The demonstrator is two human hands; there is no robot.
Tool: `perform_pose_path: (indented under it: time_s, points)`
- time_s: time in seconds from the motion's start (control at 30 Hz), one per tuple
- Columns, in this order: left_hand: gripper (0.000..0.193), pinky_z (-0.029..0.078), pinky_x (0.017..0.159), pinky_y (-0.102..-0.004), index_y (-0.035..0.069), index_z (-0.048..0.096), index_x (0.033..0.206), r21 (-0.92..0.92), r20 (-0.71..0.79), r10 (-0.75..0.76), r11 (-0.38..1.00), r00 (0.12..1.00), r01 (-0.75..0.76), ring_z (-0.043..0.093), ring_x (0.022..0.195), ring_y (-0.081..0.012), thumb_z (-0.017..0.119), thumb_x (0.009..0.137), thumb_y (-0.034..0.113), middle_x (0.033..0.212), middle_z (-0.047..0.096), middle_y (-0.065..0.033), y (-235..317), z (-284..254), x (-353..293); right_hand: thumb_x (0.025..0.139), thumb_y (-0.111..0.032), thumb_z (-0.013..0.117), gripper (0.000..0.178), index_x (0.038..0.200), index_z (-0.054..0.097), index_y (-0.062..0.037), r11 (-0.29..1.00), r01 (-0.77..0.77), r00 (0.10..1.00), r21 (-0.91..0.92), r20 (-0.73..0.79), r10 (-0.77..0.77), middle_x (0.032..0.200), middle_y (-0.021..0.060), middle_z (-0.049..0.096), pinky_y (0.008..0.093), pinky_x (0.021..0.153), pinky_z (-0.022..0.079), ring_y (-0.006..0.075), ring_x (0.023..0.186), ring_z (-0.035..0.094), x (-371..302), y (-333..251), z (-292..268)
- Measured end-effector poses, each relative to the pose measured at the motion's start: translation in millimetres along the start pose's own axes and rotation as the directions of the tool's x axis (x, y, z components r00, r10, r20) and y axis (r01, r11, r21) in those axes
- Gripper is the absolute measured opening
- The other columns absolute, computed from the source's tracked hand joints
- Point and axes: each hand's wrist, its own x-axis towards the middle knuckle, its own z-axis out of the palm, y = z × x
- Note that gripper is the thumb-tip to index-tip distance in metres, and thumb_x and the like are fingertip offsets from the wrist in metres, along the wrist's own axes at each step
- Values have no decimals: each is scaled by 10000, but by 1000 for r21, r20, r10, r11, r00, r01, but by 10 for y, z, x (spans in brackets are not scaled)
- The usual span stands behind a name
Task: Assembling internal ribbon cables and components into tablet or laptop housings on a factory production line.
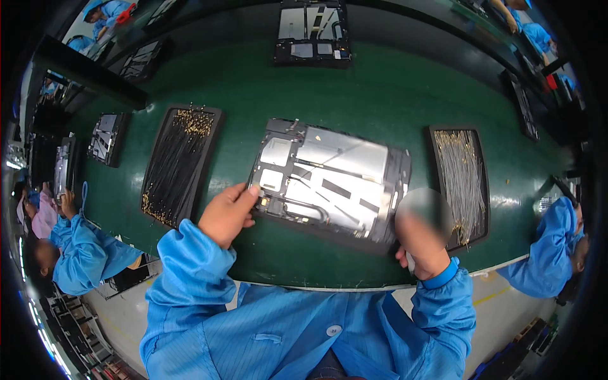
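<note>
An opened tablet [339, 180], with silver panels, black strips and a thin cable inside, lies in a dark tray and is held slightly tilted over the bench. My left hand [227, 216] grips its left edge, thumb on top and fingers curled beneath. At the opposite edge my right hand [423, 244] is closed on the lower right corner; a blurred patch covers part of its fingers. Something small and white shows under the right palm, too little to name.
On the green bench [253, 88], a tray of black cables [174, 168] stands left and a tray of grey cables [461, 183] right. Another opened tablet [312, 31] lies at the back, a further one [105, 138] far left. Co-workers in blue sit at both sides.
</note>
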Motion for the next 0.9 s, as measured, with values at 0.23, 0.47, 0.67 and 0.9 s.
perform_pose_path:
  time_s: [0.23, 0.47, 0.67, 0.9]
  points:
    - [247, 449, 628, -276, 87, 487, 921, -824, -345, 133, 431, 929, -368, 523, 697, -137, 492, 818, 311, 829, 539, -42, 211, -89, 108, 798, -387, 480, 332, 822, 510, -57, 946, -153, 864, 285, 504, -12, 577, 13, 477, 203, 362, 360, 89, 439, 445, -95, -251, 436]
    - [346, 487, 508, -211, 34, 422, 1066, -851, 187, 355, 524, 916, -29, 577, 646, -154, 433, 834, 292, 871, 568, -122, 583, 174, -234, 802, -412, 466, 356, 754, 517, -63, 927, 176, 840, 332, 441, -317, 569, 4, 457, 208, 357, 313, 67, 436, 415, -2, -905, 1431]
    - [233, 426, 355, -130, 40, 509, 969, -918, -146, 243, 328, 959, -223, 550, 506, -118, 425, 825, 203, 829, 594, -86, 864, -504, 388, 821, -410, 427, 500, 1065, 466, 25, 895, 440, 776, 71, 472, -419, 777, 74, 543, 287, 650, 412, 156, 701, 509, 207, -918, 1605]
    - [295, 477, 614, -252, 39, 488, 987, -936, -287, 224, 140, 931, -323, 524, 721, -184, 533, 789, 253, 906, 549, -104, 961, -989, 1705, 820, -362, 450, 508, 1168, 380, 1, 998, -5, 912, -63, 409, 31, 892, 83, 539, 236, 544, 426, 112, 651, 501, 219, -173, 1157]
